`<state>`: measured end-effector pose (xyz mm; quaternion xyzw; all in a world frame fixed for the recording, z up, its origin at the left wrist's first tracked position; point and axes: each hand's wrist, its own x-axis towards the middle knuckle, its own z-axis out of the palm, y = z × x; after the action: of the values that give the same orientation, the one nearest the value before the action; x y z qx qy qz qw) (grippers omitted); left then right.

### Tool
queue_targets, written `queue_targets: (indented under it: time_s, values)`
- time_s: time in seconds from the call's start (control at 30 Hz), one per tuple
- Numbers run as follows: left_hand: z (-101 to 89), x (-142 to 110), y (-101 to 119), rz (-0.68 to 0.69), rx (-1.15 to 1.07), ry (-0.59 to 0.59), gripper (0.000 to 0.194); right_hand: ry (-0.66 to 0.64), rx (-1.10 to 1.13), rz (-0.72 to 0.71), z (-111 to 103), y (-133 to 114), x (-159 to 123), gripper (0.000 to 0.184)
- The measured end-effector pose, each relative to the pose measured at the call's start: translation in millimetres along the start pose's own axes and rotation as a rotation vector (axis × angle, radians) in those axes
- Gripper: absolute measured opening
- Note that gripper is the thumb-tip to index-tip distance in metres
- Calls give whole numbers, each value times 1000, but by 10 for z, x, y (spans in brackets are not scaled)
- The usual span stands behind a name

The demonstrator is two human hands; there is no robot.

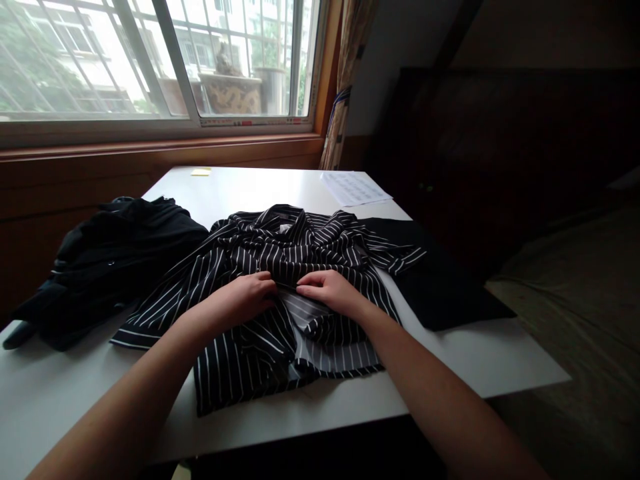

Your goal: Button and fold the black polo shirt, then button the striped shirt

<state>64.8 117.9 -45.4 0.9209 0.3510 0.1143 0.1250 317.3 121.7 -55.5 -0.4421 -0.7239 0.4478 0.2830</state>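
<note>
A black shirt with white stripes (220, 267) lies spread and rumpled on the white table, its collar toward the window. The front is partly open, showing the greyish inner side near the hem. My left hand (256, 291) is closed on the cloth at the middle of the front, fingers curled down. Opposite it, my right hand (327, 291) pinches the front between thumb and fingers. A small gap separates the two hands. What lies under the fingertips is partly hidden.
A heap of dark clothing (125, 253) rests at the left of the white table (480, 353). Flat black cloth (450, 293) lies at the right, partly under a striped sleeve. Printed paper (355, 189) and a yellow note (201, 172) are at the back, before a barred window.
</note>
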Motion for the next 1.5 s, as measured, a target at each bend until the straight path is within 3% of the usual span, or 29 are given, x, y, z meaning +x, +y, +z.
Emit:
queue_targets:
  time_s: [0.2, 0.57, 0.93, 1.13, 1.5]
  values:
    - [-19, 33, 65, -5, -1, -12, 15, -3, -9, -12, 5, 20, 3, 28]
    - [-48, 72, 191, 61, -40, 241, 15, 128, -50, -136, 0, -43, -1, 20]
    - [-51, 64, 232, 217, 207, 437, 15, 88, 283, 63, 19, -109, -45, 35]
    - [-80, 36, 271, 281, 208, 452, 11, 84, 407, 100, 31, -114, -68, 37]
    - [-87, 26, 288, 284, 226, 466, 16, 91, 426, 107, 41, -172, -79, 35]
